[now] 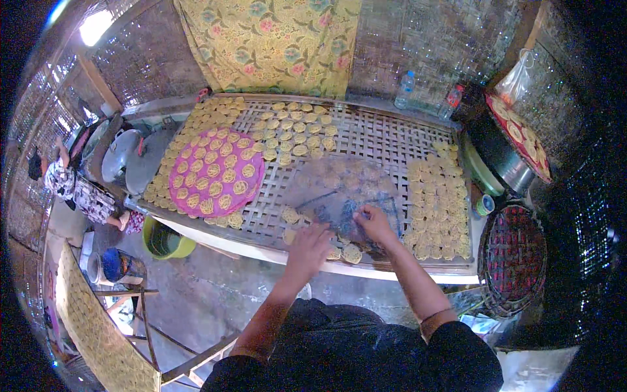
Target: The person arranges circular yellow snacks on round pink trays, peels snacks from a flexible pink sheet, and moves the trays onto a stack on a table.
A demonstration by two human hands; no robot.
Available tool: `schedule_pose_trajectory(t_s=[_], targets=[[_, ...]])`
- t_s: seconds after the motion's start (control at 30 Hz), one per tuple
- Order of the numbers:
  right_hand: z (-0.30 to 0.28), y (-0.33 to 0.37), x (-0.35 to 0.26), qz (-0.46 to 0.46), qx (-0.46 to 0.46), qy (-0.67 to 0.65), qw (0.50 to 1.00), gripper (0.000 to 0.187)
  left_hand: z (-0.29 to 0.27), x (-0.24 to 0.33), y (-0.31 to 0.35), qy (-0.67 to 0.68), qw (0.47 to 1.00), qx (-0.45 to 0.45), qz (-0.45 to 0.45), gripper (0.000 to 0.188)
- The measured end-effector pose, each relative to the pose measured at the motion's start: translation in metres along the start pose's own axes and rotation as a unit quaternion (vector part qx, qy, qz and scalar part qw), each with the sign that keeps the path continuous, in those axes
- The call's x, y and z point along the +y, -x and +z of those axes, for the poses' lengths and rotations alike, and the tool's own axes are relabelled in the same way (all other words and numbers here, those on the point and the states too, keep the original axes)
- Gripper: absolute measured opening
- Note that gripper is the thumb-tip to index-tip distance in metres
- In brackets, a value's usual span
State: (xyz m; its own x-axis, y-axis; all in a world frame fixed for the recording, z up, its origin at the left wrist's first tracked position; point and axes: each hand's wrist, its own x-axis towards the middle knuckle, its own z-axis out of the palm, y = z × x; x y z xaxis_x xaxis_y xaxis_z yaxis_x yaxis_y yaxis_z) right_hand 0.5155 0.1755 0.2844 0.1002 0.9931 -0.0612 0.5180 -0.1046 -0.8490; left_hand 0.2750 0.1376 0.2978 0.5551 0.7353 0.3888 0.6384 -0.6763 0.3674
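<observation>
A round, see-through grey sheet (pixel 326 176) lies on the woven lattice rack (pixel 271 196), with pale yellow coiled noodle discs showing through it. My right hand (pixel 373 225) has its fingers pinched together at the sheet's near part, seemingly on the sheet itself. My left hand (pixel 310 248) rests at the rack's front edge with fingers stretched forward, close to a few loose noodle discs (pixel 351 253). To the left, a pink round sheet (pixel 189 155) carries several more discs. Rows of noodle discs (pixel 434 209) cover the rack's right end, and others sit along its far and left parts.
Two plastic bottles (pixel 405 90) stand behind the rack. A large metal pot (pixel 493 147) with a red disc-laden tray is at right, above a dark round basket (pixel 513 255). On the floor at left are a yellow-green tub (pixel 166 238) and a bamboo panel (pixel 98 313). Another person (pixel 78 186) is far left.
</observation>
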Motion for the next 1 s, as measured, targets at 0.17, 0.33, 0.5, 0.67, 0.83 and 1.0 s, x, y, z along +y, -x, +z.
schedule_pose_trajectory(t_s=[0.17,0.33,0.5,0.67,0.83,1.0], targets=[[0.001,0.001,0.019,0.017,0.040,-0.081,0.996,0.028,0.002,0.012,-0.011,-0.019,0.999,-0.040,-0.014,0.040],[-0.006,0.000,0.026,-0.017,0.118,-0.089,0.989,0.017,0.007,0.025,-0.018,-0.058,0.989,-0.131,0.027,0.037],[-0.023,0.005,0.011,0.003,0.142,-0.135,0.981,0.017,0.003,-0.007,-0.033,0.008,0.995,-0.067,-0.071,0.039],[-0.043,0.009,0.001,-0.014,0.177,-0.186,0.966,0.015,-0.009,-0.027,-0.050,-0.110,0.987,-0.097,-0.065,0.045],[-0.062,0.003,-0.010,-0.018,0.176,-0.245,0.953,0.012,-0.003,-0.032,-0.074,-0.068,0.994,-0.028,-0.076,0.056],[-0.087,-0.007,0.025,-0.058,0.217,-0.298,0.928,0.017,0.012,-0.038,-0.092,-0.121,0.984,-0.095,-0.086,0.059]])
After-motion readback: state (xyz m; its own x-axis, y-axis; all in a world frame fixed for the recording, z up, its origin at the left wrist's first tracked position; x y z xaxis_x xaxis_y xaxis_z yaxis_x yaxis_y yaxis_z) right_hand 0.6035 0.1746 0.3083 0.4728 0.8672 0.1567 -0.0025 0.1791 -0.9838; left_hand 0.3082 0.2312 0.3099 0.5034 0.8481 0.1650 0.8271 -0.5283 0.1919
